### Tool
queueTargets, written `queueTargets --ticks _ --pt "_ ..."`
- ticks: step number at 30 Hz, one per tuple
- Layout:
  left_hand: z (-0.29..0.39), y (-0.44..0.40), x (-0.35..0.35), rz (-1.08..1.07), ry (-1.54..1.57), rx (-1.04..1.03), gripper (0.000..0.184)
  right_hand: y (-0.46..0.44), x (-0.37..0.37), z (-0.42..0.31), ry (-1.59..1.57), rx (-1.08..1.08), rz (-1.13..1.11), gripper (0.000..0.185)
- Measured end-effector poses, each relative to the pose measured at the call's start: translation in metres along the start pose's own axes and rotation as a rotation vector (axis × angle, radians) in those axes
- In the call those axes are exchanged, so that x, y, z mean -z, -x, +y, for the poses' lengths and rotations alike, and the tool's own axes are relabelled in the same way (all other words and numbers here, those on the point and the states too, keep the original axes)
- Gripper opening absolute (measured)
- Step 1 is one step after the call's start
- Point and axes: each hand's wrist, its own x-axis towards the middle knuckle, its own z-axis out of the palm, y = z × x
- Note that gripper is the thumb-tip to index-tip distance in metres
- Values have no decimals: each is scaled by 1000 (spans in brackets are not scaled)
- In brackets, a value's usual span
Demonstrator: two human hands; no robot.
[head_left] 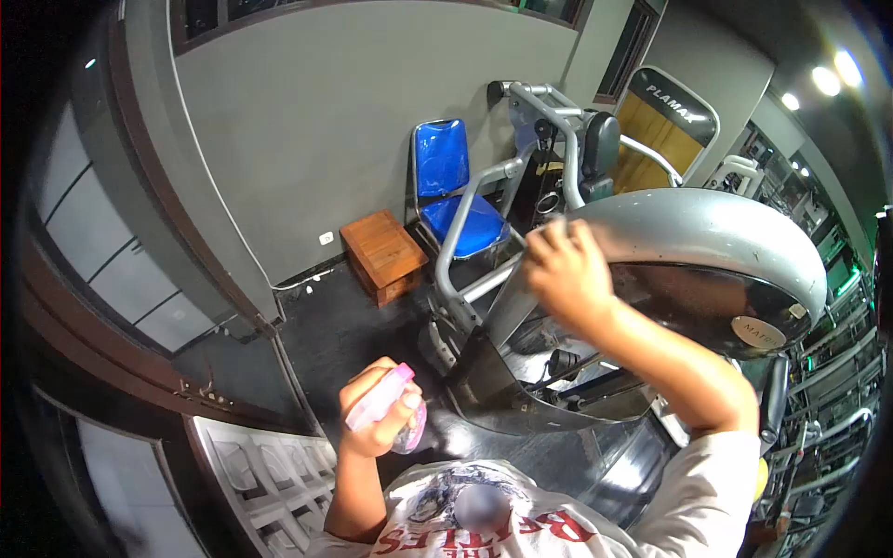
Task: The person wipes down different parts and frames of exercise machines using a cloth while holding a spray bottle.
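Observation:
My left hand (377, 414) is closed around a small spray bottle with a pink top (395, 383), held low in front of my shirt. Part of the bottle is hidden by the fingers. Stretched forward, my right hand (569, 274) has its fingers bent against the left end of the rounded silver cover (716, 223) of a gym machine. A pale blur lies at those fingertips; what they hold, if anything, cannot be made out. Below the cover is a dark panel (665, 296) with an oval badge (758, 332).
A wooden box step (383, 249) and a blue chair (453, 191) stand by the grey wall. Silver machine bars (454, 246) rise beside the chair. A white rack (260, 470) is at lower left, near a door frame (200, 242). More gym equipment (837, 391) lines the right.

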Motion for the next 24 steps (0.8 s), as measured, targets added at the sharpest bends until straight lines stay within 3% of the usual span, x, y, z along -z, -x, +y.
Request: queueTargets --ticks 2,3,4,5,7,9,13,15,17,18,19,21,24 --pt "-3 6 8 39 -10 23 12 10 53 37 -40 -142 73 13" --pt "-4 10 11 51 9 33 13 19 74 56 54 -254 92 18" --pt "-4 15 13 64 28 42 13 28 99 78 -82 -414 56 25" --pt "-3 17 14 59 34 38 13 40 120 98 -166 -485 186 27" --pt "0 18 16 50 51 14 14 71 132 147 -390 -711 172 22" --pt "0 17 16 48 47 -12 15 85 117 157 -314 -747 384 20" --pt "-6 18 17 24 -42 -61 17 36 95 88 -204 -674 419 13" --pt "-12 19 15 10 -48 -104 17 4 59 59 -113 -440 143 11" --pt "-13 20 7 13 -15 -88 18 -23 -7 4 -84 -259 31 10" --pt "-14 21 5 6 -11 -94 18 -32 -36 -24 -100 -172 -170 16" --pt "-15 20 2 0 -8 -104 18 -28 -86 -54 -42 -92 -230 24" --pt "-11 28 2 7 12 -61 17 -10 -147 -90 -7 80 -248 30" --pt "-12 34 12 17 -50 -99 16 -4 -165 -97 -79 9 -175 32"
